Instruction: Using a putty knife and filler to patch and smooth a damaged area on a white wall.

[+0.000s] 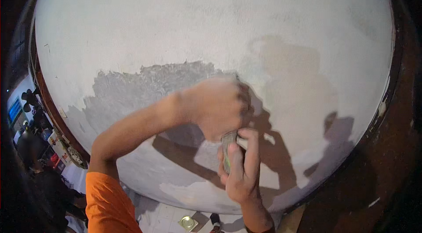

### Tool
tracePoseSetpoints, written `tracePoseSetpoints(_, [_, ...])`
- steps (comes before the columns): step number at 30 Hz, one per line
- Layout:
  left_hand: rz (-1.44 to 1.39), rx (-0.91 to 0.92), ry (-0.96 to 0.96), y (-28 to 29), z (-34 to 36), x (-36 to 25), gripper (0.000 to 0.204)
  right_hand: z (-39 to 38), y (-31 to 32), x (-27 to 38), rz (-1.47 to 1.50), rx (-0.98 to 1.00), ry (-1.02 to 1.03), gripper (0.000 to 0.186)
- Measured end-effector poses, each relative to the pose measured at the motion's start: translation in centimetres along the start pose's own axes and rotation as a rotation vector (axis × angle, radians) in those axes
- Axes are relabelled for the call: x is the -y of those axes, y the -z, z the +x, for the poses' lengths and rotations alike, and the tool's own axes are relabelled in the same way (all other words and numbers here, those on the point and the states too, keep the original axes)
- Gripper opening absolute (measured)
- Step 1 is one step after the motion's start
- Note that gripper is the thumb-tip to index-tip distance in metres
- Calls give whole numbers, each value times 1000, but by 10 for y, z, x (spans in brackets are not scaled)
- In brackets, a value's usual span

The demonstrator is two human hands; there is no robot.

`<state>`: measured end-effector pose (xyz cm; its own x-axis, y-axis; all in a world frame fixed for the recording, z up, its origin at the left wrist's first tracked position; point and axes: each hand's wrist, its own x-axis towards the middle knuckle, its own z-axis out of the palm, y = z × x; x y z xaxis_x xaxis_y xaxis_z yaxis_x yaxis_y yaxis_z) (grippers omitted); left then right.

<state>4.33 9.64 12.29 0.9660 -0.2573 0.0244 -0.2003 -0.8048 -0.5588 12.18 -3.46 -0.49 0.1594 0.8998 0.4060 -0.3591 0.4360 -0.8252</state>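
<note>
Straight in front of me stands a whitish wall (176,22), with a rough-edged grey patch (132,86) across its lower left. My left hand (220,108), slightly blurred, is raised before that patch with its fingers curled; whatever they grip is hidden. Just below it, my right hand (242,169) is wrapped round a narrow grey object with a green part (227,145), whose kind I cannot make out. The object's upper end meets the underside of my left hand; I cannot tell whether they touch.
A person in dark clothes (46,189) is at the far left, near a fan (30,99) and clutter. A round yellowish tin or lid (187,222) lies on the pale tiled floor (154,215) below. Brown wall (351,189) borders the right side.
</note>
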Motion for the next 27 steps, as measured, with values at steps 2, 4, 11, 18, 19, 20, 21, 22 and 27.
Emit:
tracePoseSetpoints(2, [-47,-4,14,16,0,5,30,6,-2,2,14,15,17,26])
tracePoseSetpoints(4, [-78,-13,29,17,0,0,30,3,-1,6,12,25,34,27])
tracePoseSetpoints(11, [-37,79,-15,-2,-1,-5,30,-3,-4,5,6,-33,-14,28])
tracePoseSetpoints(18, [38,129,37,-2,1,-13,23,-12,9,3,-10,26,-68,22])
tracePoseSetpoints(19, [19,71,19,-9,2,-15,24,-14,11,-1,-15,7,-83,24])
tracePoseSetpoints(20, [-8,15,3,-15,3,-16,25,-16,13,-6,-20,-13,-107,27])
tracePoseSetpoints(21, [-15,-28,-65,-15,3,-6,27,-7,16,-16,-670,-36,363,26])
tracePoseSetpoints(22, [-21,-23,-61,-8,0,-1,27,-5,12,-8,-666,-33,356,26])
tracePoseSetpoints(27, [-16,-115,61,-4,2,-18,30,-14,13,9,-242,36,48,26])
